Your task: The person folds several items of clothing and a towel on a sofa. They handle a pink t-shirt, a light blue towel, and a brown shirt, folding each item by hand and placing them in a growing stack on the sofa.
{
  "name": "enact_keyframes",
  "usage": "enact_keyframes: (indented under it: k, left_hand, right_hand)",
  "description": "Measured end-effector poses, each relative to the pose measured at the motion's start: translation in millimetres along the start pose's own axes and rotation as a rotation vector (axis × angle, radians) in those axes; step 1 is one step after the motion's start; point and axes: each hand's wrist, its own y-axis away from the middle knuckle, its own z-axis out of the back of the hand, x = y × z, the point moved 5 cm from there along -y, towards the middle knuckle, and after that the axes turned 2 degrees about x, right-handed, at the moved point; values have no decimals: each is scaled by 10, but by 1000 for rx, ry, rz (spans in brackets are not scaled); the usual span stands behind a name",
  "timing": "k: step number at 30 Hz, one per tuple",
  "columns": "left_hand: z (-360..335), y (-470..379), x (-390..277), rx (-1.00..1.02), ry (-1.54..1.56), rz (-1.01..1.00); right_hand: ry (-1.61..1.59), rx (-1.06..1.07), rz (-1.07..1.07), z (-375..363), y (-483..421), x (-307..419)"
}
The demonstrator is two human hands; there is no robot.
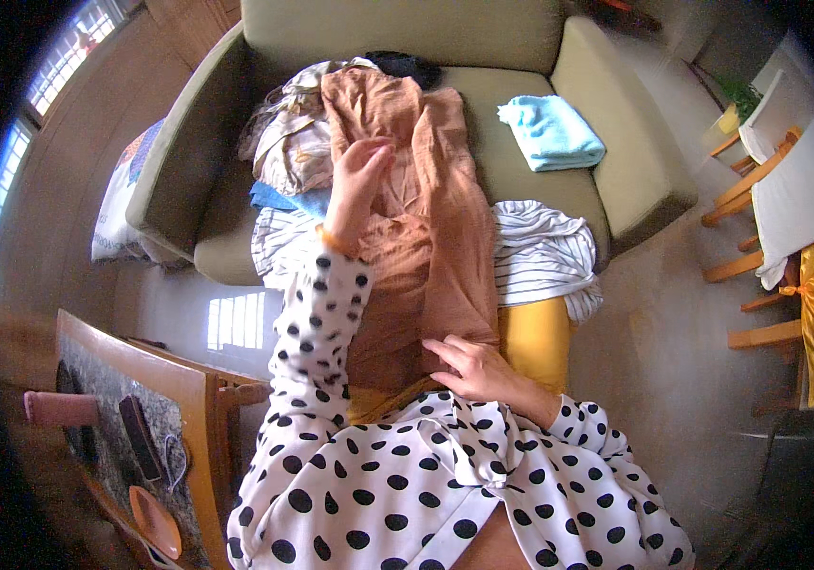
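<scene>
A brown-orange crinkled garment [460, 235] lies lengthwise from the sofa seat down over my lap. Over its upper part is my left hand [360, 182], fingers bent with the thumb near the fingertips; whether fabric is pinched between them cannot be told. My right hand [474, 369] rests on the garment's lower edge near my waist, fingers slightly apart. Under the garment, a white-and-dark striped cloth [542, 249] shows at both sides. Left of it are a heap of cream patterned cloth [293, 149] and a blue cloth [271, 198].
On the olive sofa [628, 128] lie a folded light-blue towel [553, 135] and a black cloth [403, 65]. A stone-topped wooden table [196, 420] at lower left holds a phone-like dark object [139, 438] and an orange dish [156, 521]. Chairs [799, 199] stand at right.
</scene>
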Motion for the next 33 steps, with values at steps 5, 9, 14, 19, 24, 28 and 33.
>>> enact_keyframes:
  k: [5, 9, 14, 19, 24, 28, 33]
  left_hand:
    - [457, 948, -336, -239, -315, -174]
    - [866, 1557, -304, -441, -777, -118]
    - [993, 2075, -94, -385, -843, 67]
    - [909, 2292, -122, -435, -787, 140]
    - [680, 2346, -341, -395, -814, 88]
    - [508, 2361, -336, -368, -835, 71]
    - [409, 2343, -359, -342, -929, -12]
  right_hand:
    - [-29, -19, -43, 70, -22, 38]
    - [-91, -58, -52, 184, -129, 74]
    - [-143, -76, 12, 235, -375, 92]
    - [-137, -171, 42, 517, -1034, 4]
    - [-84, -366, 68, 566, -2206, -512]
    - [181, -434, 52, 540, -3016, -524]
    - [751, -204, -141, 260, -3761, -828]
